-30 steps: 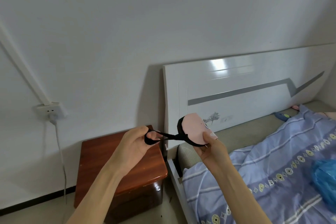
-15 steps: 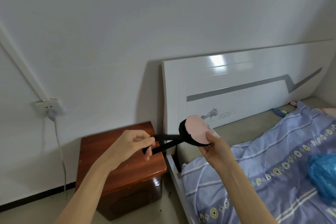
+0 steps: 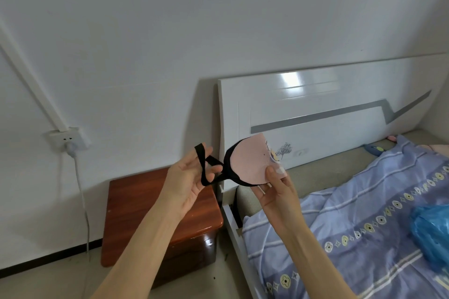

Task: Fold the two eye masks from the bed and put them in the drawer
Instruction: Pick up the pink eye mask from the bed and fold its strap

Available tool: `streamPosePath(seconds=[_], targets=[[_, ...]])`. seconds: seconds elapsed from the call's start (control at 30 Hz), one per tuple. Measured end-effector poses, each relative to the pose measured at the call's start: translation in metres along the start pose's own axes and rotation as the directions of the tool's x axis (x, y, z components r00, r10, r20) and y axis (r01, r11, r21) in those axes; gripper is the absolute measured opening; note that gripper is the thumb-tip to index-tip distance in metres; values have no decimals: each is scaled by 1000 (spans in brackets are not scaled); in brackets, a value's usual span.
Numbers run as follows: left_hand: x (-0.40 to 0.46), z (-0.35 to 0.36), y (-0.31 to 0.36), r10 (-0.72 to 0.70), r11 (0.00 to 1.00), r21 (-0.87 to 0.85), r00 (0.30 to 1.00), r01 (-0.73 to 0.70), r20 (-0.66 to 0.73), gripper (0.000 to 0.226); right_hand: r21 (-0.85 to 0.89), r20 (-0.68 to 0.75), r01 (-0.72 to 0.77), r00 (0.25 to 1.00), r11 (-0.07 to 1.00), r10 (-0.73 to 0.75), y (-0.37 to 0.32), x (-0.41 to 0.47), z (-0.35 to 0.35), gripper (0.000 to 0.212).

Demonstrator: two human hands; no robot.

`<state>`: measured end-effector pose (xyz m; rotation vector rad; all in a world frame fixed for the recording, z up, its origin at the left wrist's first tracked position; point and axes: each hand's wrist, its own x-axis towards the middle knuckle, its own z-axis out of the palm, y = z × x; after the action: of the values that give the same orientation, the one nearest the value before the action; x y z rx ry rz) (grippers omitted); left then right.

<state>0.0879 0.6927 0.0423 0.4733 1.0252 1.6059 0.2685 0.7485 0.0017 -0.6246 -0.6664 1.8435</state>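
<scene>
A pink eye mask [image 3: 250,161] with a black edge, folded in half, is pinched at its lower right corner by my right hand [image 3: 277,189]. Its black elastic strap [image 3: 205,165] loops to the left over the fingers of my left hand [image 3: 188,177], palm turned up. Both hands hover in front of the white headboard's left end, above the gap between bed and nightstand. A second, dark blue eye mask [image 3: 375,149] lies far back on the bed by the headboard. The brown wooden nightstand [image 3: 136,204] stands below my left hand; its drawer front is barely in view.
A bed with a blue patterned quilt [image 3: 364,213] fills the right side, with a blue plastic bag [image 3: 432,230] on it. The white headboard [image 3: 328,114] stands behind. A wall socket [image 3: 69,139] with a plugged white cable hangs left of the nightstand.
My left hand has turned palm up and lifted, and the strap now loops slack over its fingers instead of being pulled taut. The mask in my right hand sits a little higher.
</scene>
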Motion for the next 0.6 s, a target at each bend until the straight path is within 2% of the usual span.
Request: streamPosePath(seconds=[0.13,0.23,0.3,0.43,0.6], targets=[[0,-6,-9,-54,985,159,995,67,-87,29,-3,44,10,999,1000,-10,-1,-2,6,28],[-1,-10,-10,-125,964,232,991,132,-46,28,33,64,8,998,999,-10,-1,-3,8,24],[-3,-13,-10,-129,940,319,992,118,13,27,17,87,0,996,1000,-2,-1,-4,9,24],[-8,-12,-9,-25,897,442,997,-12,78,35,-240,91,32,996,970,-11,2,-8,13,23],[-8,-6,-8,69,839,532,992,-114,103,19,-463,115,83,993,883,-33,2,-12,13,22]])
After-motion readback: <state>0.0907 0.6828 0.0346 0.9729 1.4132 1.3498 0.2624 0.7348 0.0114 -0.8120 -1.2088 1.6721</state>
